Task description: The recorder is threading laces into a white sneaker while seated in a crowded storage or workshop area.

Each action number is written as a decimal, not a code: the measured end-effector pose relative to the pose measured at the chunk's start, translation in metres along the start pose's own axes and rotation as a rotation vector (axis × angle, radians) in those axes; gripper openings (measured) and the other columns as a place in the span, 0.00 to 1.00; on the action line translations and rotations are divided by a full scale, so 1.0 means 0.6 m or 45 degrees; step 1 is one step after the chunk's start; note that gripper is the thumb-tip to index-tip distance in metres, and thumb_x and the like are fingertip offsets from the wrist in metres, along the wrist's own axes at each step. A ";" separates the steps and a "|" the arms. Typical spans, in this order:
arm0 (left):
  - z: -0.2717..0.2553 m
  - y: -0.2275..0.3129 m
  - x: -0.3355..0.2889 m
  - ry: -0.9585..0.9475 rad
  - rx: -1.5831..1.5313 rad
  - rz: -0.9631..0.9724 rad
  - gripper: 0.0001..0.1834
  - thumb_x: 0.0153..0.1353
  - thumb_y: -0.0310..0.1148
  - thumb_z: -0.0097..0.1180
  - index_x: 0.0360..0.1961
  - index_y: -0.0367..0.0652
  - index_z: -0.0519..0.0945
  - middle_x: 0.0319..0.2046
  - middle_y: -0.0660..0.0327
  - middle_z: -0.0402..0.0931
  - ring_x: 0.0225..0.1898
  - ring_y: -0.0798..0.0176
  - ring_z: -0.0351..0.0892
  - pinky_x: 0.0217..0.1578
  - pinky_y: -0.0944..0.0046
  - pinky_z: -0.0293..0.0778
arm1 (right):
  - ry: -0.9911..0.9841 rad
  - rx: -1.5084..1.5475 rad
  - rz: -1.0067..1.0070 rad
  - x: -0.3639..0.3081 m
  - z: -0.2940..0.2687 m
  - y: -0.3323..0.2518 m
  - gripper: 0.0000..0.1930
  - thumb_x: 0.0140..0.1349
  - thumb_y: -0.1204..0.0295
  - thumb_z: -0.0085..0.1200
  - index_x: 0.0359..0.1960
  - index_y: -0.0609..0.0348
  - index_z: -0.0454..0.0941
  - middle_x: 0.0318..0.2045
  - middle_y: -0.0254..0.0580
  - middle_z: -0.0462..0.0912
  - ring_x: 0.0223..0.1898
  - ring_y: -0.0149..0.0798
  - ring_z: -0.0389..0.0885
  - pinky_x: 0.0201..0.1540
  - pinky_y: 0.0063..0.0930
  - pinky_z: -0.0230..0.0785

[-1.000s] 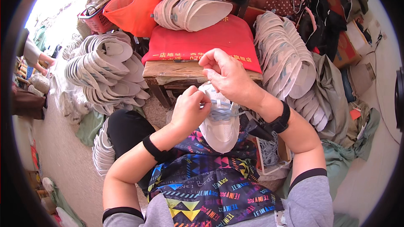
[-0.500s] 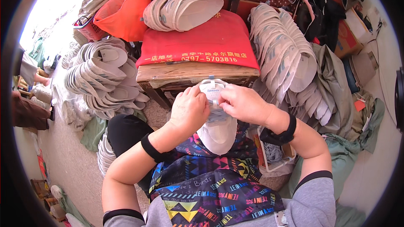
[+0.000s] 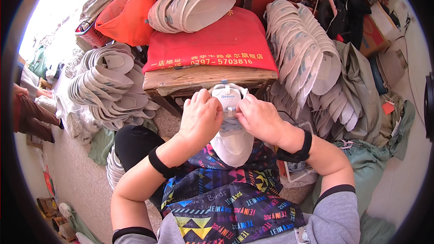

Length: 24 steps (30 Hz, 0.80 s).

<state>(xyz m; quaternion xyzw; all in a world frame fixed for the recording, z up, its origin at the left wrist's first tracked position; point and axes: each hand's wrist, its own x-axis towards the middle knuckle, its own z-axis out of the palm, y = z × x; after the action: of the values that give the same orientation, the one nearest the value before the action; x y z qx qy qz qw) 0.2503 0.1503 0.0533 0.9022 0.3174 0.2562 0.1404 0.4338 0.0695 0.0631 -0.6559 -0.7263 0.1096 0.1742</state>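
Observation:
A white shoe upper [image 3: 231, 148] rests over my lap with its toe toward me. Its tongue [image 3: 226, 96] points away, against the front of a wooden stool. Pale grey-blue laces [image 3: 230, 125] cross below the tongue. My left hand [image 3: 202, 115] is closed at the left lacing edge, fingers curled and pinching. On the opposite edge, my right hand [image 3: 260, 115] pinches with thumb and forefinger. Whether each fingertip grips a lace or only the edge is hidden.
The stool [image 3: 208, 77] carries a red cloth [image 3: 199, 47] and several nested uppers [image 3: 181, 13]. More uppers are piled left [image 3: 101, 81] and right [image 3: 300, 49]. A white tray [image 3: 296, 171] lies by my right forearm. Another person's legs [image 3: 38, 113] show far left.
Both hands stay at the lacing edges; the right has drawn slightly back from the tongue, showing more of the upper's collar. The other person at far left has shifted.

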 end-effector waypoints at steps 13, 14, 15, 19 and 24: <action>0.000 0.003 0.011 -0.240 -0.222 -0.136 0.09 0.55 0.33 0.62 0.32 0.39 0.80 0.35 0.53 0.75 0.37 0.45 0.77 0.37 0.50 0.74 | 0.073 0.368 0.029 0.006 0.010 0.003 0.07 0.57 0.69 0.59 0.31 0.56 0.75 0.32 0.45 0.76 0.33 0.51 0.79 0.34 0.42 0.73; 0.003 -0.001 0.016 -0.253 -0.231 -0.167 0.08 0.55 0.33 0.62 0.31 0.40 0.80 0.33 0.53 0.74 0.35 0.47 0.77 0.35 0.52 0.74 | 0.167 0.265 -0.088 0.005 0.009 0.000 0.06 0.56 0.70 0.58 0.30 0.57 0.74 0.31 0.44 0.75 0.32 0.51 0.79 0.32 0.42 0.72; 0.005 -0.003 0.018 -0.267 -0.241 -0.197 0.08 0.56 0.33 0.62 0.30 0.40 0.80 0.31 0.54 0.74 0.34 0.48 0.78 0.33 0.54 0.74 | 0.260 0.160 -0.204 0.004 0.007 -0.002 0.06 0.55 0.71 0.57 0.29 0.57 0.74 0.30 0.44 0.74 0.30 0.51 0.78 0.31 0.42 0.71; -0.025 -0.048 0.005 -0.020 -0.290 -0.129 0.05 0.56 0.27 0.61 0.28 0.38 0.78 0.24 0.57 0.71 0.28 0.59 0.75 0.29 0.63 0.71 | 0.351 -0.327 -0.240 -0.008 -0.060 0.030 0.04 0.51 0.71 0.54 0.27 0.55 0.74 0.31 0.41 0.75 0.32 0.45 0.78 0.31 0.39 0.73; -0.165 -0.312 -0.031 0.624 -0.153 -0.491 0.04 0.60 0.28 0.60 0.32 0.39 0.81 0.23 0.58 0.74 0.26 0.65 0.72 0.30 0.64 0.69 | 0.920 -0.713 0.354 -0.066 -0.206 0.231 0.04 0.55 0.74 0.54 0.29 0.54 0.70 0.30 0.45 0.73 0.30 0.53 0.75 0.30 0.44 0.68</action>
<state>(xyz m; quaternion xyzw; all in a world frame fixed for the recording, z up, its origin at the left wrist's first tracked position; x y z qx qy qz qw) 0.0897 0.2892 0.0504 0.7268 0.4912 0.4530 0.1587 0.6126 0.0375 0.1184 -0.7646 -0.5263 -0.3032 0.2156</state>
